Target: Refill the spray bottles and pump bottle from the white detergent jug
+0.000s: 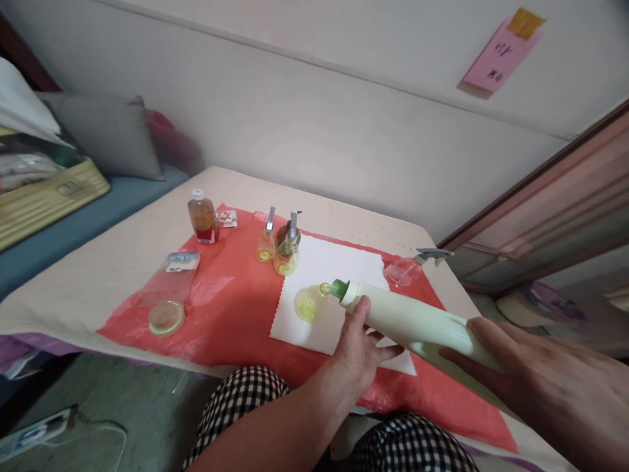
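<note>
A long pale green bottle (417, 321) lies tilted on its side in the air, its green spout (339, 288) at the mouth of a small clear bottle (308, 305). Yellow-green liquid shows inside the small bottle, which is on a white sheet (339, 259). My left hand (356, 344) supports the pale bottle near its neck, thumb against it and other fingers spread below. Around the pale bottle's far end my right hand (521, 367) is wrapped. Two spray bottles with yellow-green liquid, one of them this spray bottle (286, 255), stand left of the sheet.
Red plastic sheeting (236, 308) covers part of the table. An empty-looking spray bottle (405, 270) lies at the right. To the left are an amber bottle (202, 219), a clear plastic bag (171, 278) and a round clear dish (166, 318). A wall (304, 131) rises behind.
</note>
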{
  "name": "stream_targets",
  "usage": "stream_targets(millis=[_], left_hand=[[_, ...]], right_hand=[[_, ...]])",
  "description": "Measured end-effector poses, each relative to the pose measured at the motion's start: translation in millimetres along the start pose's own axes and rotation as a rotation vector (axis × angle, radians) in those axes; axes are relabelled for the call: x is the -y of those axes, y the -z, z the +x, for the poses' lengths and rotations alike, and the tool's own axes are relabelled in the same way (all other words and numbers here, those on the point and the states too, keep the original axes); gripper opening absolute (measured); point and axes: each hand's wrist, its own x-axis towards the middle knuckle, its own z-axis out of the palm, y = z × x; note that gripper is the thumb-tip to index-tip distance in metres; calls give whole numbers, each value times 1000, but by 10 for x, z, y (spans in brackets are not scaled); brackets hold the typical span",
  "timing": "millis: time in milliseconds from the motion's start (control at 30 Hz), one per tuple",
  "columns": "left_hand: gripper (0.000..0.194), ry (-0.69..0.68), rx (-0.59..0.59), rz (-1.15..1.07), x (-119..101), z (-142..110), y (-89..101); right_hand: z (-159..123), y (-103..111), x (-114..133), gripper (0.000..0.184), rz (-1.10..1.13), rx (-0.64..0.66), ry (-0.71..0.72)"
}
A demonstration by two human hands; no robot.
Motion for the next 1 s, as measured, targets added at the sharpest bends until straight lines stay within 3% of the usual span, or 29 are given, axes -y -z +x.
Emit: stream_targets(millis=[133, 500, 800, 1000], left_hand=[[64, 4, 6, -2, -4, -4, -4], [63, 6, 7, -10, 23, 4, 9], [64, 11, 23, 5, 37, 1, 8], [63, 15, 13, 6, 32, 3, 1]], right_hand=[[-6, 6, -12, 23, -51, -31, 112], [-9, 57, 9, 22, -10, -15, 114], [12, 76, 1, 13, -88, -101, 229], [20, 115, 25, 17, -43, -114, 208]])
